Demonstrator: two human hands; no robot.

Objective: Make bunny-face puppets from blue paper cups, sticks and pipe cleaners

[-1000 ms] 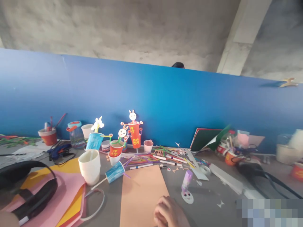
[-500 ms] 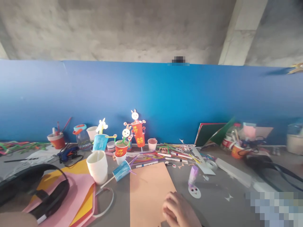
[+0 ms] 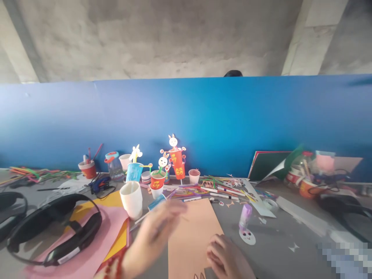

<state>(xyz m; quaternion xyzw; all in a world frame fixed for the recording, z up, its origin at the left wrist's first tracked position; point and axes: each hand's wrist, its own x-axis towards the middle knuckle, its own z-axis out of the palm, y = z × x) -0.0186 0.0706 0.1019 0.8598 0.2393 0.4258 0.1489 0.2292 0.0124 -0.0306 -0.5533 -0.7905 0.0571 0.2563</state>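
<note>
Concrete [image 3: 174, 38] stretches above me, and below it a blue partition [image 3: 261, 116] runs behind the grey desk [image 3: 279, 252], which looks flat and firm enough to press on. Black headphones [image 3: 84, 232] lie on coloured paper [image 3: 107, 221] to my left.

The peach sheet [image 3: 194, 236] lies flat in front of me, its far end near the scattered pens and strips. I judge it light and a little stiff, likely to slide on the desk and crease if pinched hard; I'd take it flat by a side edge. Outlined ear shapes [image 3: 199, 276] show at its near end.

My left hand [image 3: 151, 232] is raised by the sheet's left side, blurred, so I can't tell how wide its fingers are or whether they hold anything. My right hand [image 3: 221, 254] is at the right edge, fingers curled in close together; what may be under them I can't tell. Beyond it a purple glue stick [image 3: 245, 217] stands upright beside a small paper face [image 3: 248, 238].
</note>
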